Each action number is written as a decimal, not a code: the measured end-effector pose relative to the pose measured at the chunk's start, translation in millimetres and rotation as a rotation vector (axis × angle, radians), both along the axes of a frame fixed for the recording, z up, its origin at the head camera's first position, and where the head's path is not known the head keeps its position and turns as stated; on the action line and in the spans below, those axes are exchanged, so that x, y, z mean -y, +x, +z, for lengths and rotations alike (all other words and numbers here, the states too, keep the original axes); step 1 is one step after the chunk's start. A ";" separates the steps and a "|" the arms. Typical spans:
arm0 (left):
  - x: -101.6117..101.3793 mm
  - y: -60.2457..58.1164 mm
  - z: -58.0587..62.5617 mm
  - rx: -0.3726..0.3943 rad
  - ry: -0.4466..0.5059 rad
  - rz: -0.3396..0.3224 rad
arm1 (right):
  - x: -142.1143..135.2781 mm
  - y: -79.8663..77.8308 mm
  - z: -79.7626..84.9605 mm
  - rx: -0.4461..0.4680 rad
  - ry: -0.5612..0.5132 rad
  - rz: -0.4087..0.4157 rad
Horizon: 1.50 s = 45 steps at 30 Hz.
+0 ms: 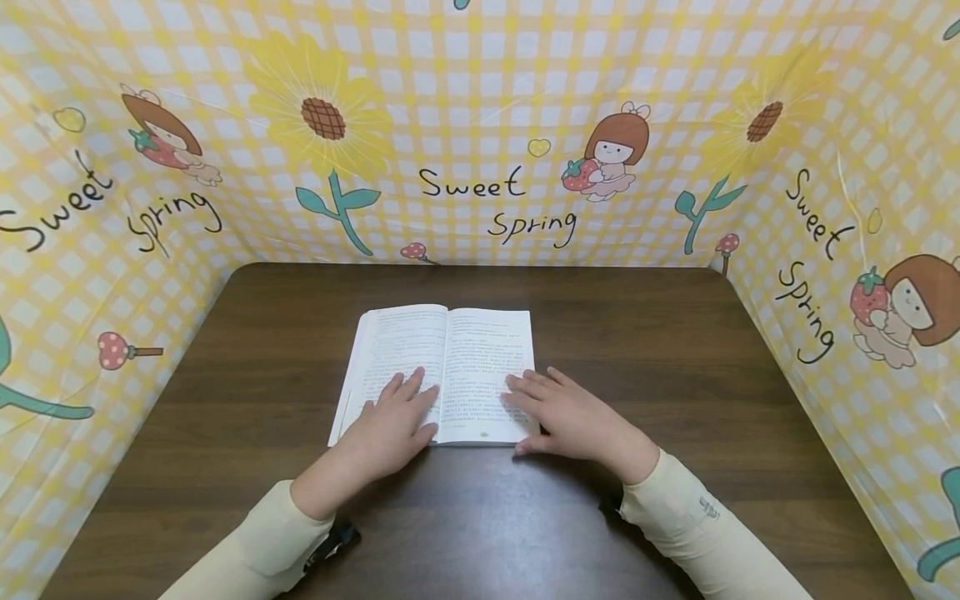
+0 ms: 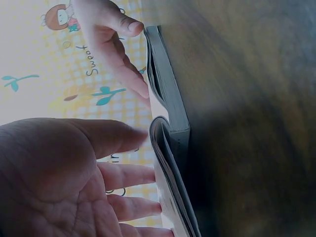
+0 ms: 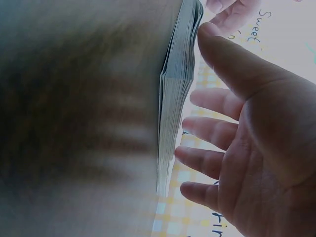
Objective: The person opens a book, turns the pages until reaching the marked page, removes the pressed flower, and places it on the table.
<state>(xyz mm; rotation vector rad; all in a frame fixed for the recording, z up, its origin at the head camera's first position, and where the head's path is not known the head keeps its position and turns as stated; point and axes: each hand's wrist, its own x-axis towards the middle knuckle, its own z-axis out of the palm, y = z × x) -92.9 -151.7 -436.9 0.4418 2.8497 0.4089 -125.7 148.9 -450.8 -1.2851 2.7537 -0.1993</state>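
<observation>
Near the middle of the brown tabletop (image 1: 480,517), the book (image 1: 447,354) lies face up with its pages spread, and from my distant seat I take it to sit between both arms so that each side is within easy reach. The left hand (image 1: 382,433) rests over the lower part of the left page (image 1: 397,346), its fingers spread and nearly straight, the thumb by the centre fold at the bottom edge; I judge that this light touch helps hold the sheets down, since the left wrist view shows them humped up toward the fold. The right hand (image 1: 577,421) lies over the outer edge of the right page (image 1: 491,346), its fingers fairly straight and parted, the thumb near the lower corner. I cannot tell from the right wrist view whether those fingertips press the paper or sit just above it. Neither hand is clamped on anything: the digits lie apart, and I see no sheet pinched between thumb and finger. Behind, a checked cloth (image 1: 480,100) with printed flowers and lettering stands around the far side and flanks.
</observation>
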 end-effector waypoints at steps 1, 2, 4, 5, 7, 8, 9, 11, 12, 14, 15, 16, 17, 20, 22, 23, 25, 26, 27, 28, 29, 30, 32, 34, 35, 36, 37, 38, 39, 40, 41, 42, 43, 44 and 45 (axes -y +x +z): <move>-0.1 -0.2 0.1 0.008 0.000 0.003 | 0.0 0.0 0.0 0.006 0.005 -0.002; -0.2 -0.4 0.2 0.013 -0.001 0.003 | 0.0 0.0 0.0 0.011 0.009 -0.003; -0.8 -1.1 0.1 0.019 -0.006 0.007 | 0.1 0.0 0.1 0.020 0.017 -0.009; -1.0 -1.3 0.0 0.022 -0.008 0.010 | 0.2 -0.1 0.1 0.022 0.022 -0.011; -1.1 -1.7 -0.6 0.019 -0.015 0.010 | 0.2 -0.2 0.2 0.024 0.026 -0.015; -1.2 -1.7 -0.7 0.018 -0.017 0.009 | 0.2 -0.3 0.3 0.025 0.027 -0.015; -1.4 -1.5 -0.5 0.017 -0.018 0.009 | 0.2 -0.4 0.3 0.026 0.028 -0.014; -1.4 -1.4 -0.3 0.017 -0.017 0.009 | 0.1 -0.5 0.6 0.029 0.027 -0.011; -1.5 -1.2 0.1 0.019 -0.015 0.009 | -0.1 -0.6 0.8 0.031 0.027 -0.010; -1.7 -0.7 0.6 0.022 -0.013 0.011 | -0.3 -0.5 1.4 0.036 0.029 -0.012; -1.8 -0.6 0.6 0.023 -0.011 0.012 | -0.4 -0.5 1.8 0.037 0.029 -0.012; -1.9 -0.5 0.6 0.023 -0.009 0.013 | -0.5 -0.5 2.2 0.041 0.030 -0.015; -1.9 -0.5 0.6 0.023 -0.009 0.013 | -0.6 -0.4 2.5 0.046 0.034 -0.016; -2.2 -0.5 0.5 0.022 -0.008 0.015 | -1.0 -0.6 3.7 0.046 0.045 -0.010; -2.3 -0.5 0.4 0.020 -0.008 0.015 | -1.4 -0.8 4.4 0.028 0.055 0.009; -2.1 -0.6 0.3 0.019 -0.009 0.015 | -1.8 -0.9 4.8 0.012 0.059 0.023; -1.9 -0.6 0.4 0.018 -0.009 0.015 | -2.8 -1.0 5.5 -0.031 0.057 0.061; -1.9 -0.6 0.5 0.017 -0.009 0.015 | -3.2 -1.0 6.0 -0.058 0.058 0.084; -1.9 -0.5 0.5 0.017 -0.010 0.015 | -3.7 -1.0 6.5 -0.086 0.056 0.107; -1.9 -0.5 0.4 0.016 -0.010 0.016 | -4.1 -0.8 7.0 -0.110 0.054 0.129; -1.9 -0.5 0.3 0.015 -0.008 0.017 | -4.5 -0.7 7.5 -0.130 0.052 0.149; -2.0 -0.5 0.0 0.011 -0.006 0.017 | -4.7 -0.7 8.0 -0.152 0.051 0.169; -2.5 -0.1 -0.2 0.000 -0.006 0.019 | -5.0 -0.3 9.6 -0.178 0.049 0.197; -3.1 0.5 -0.4 -0.019 -0.004 0.023 | -5.4 0.1 10.7 -0.189 0.045 0.211; -3.4 0.8 -0.5 -0.035 -0.003 0.021 | -5.6 0.3 11.3 -0.192 0.041 0.214; -3.7 1.2 -0.6 -0.049 -0.002 0.020 | -5.8 0.4 11.9 -0.194 0.035 0.217; -4.1 1.6 -0.9 -0.068 -0.001 0.013 | -5.9 0.4 12.4 -0.196 0.027 0.218; -4.5 1.9 -1.1 -0.083 0.001 0.008 | -5.9 0.1 12.5 -0.201 0.023 0.218; -5.1 2.3 -1.4 -0.098 0.003 -0.002 | -6.2 -0.3 12.2 -0.205 0.014 0.214; -5.7 2.6 -1.5 -0.110 0.007 -0.011 | -6.1 -0.6 12.3 -0.212 0.002 0.211; -6.1 2.8 -1.7 -0.120 0.013 -0.021 | -6.2 -1.1 12.1 -0.219 -0.009 0.206; -6.8 3.0 -1.9 -0.123 0.020 -0.028 | -6.1 -1.6 11.8 -0.226 -0.027 0.197; -7.4 3.2 -2.0 -0.125 0.025 -0.037 | -6.1 -2.1 11.5 -0.235 -0.047 0.187; -7.8 3.2 -2.1 -0.121 0.031 -0.042 | -6.4 -2.4 11.5 -0.243 -0.068 0.175; -8.2 3.3 -2.1 -0.118 0.038 -0.049 | -6.7 -2.6 11.6 -0.256 -0.094 0.167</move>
